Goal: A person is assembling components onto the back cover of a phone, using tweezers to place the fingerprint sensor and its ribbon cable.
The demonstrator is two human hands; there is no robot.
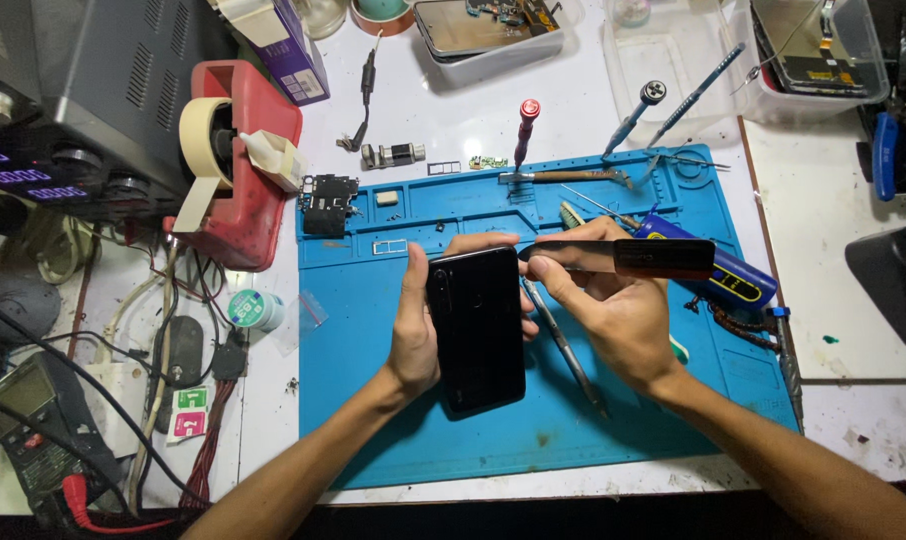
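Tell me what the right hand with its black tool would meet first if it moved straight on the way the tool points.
The right hand points its black tool leftward. It would probably first meet the top edge of the black phone, held in the left hand; depth is unclear.

Two hands worked here: the left hand (413,330) gripped one black phone (476,330), and the right hand (613,305) pinched one dark flat tool (623,257) at the phone's upper edge. Beneath both grips lay one blue work mat (373,420). Beyond the grips stood three screwdrivers: one red-capped (526,125), two blue-handled (633,117) (695,95). Left of the grips sat one red tape dispenser (248,170) and, nearer the person, one multimeter (38,425). Farther off sat three clear plastic trays (493,55) (663,60) (823,90).
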